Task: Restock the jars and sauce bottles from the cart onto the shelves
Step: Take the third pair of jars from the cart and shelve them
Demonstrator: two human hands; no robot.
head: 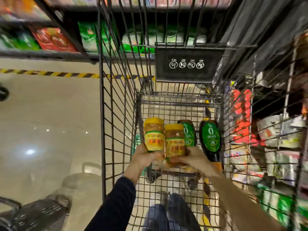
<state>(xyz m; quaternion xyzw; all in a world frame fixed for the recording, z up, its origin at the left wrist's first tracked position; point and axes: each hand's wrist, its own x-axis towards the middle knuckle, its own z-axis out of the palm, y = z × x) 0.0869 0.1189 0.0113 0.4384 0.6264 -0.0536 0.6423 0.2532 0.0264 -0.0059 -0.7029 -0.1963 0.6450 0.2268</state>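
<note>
On the left, the left shelf (50, 54) holds green and red packs, too blurred to read. Into the cart (116, 97) now: the left hand (143, 158) is curled round the bottom of the left jar (153, 135), with the yellow lid pointing away. Close against it, maybe touching, is the right jar (175, 142), with the right hand (195, 158) gripping it low and fingers hooked under its base. Both grips look low to me, so I'd shift the palms up the glass before lifting over the wire wall, and keep the jars from knocking together. Further right, the first sauce bottle (188, 132) and the second sauce bottle (210, 137) lie flat on the cart floor, green labels up. The right shelf (275, 139) looks nearest.
</note>
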